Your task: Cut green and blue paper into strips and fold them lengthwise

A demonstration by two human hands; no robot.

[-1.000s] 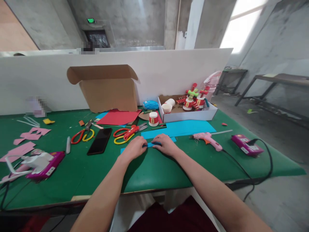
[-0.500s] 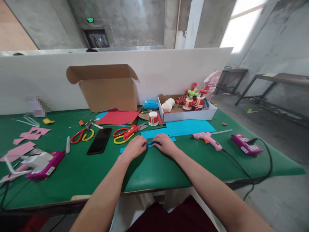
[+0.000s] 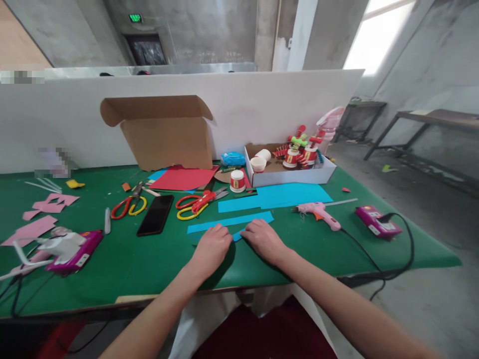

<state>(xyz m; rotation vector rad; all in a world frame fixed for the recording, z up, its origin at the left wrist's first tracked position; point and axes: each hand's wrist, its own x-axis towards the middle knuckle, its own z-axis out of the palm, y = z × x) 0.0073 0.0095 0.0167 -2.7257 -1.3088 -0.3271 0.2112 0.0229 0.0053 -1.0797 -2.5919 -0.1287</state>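
Observation:
My left hand (image 3: 212,247) and my right hand (image 3: 264,240) rest close together on the green table (image 3: 123,259), fingers curled down onto a small blue paper piece (image 3: 236,235) between them. Just beyond the fingertips lies a long blue paper strip (image 3: 230,221). A larger blue sheet (image 3: 277,196) lies farther back. Red and yellow scissors (image 3: 196,204) lie to the left of it.
A black phone (image 3: 155,215) and a second pair of scissors (image 3: 128,205) lie left. A pink glue gun (image 3: 319,212) and a purple power block (image 3: 377,223) sit right. An open cardboard box (image 3: 164,130) and a white box of paper-cup crafts (image 3: 290,167) stand behind. Pink scraps (image 3: 41,214) lie far left.
Both hands drew back toward the table's near edge, off the long blue strip, bringing a small blue piece with them. The view tilted slightly.

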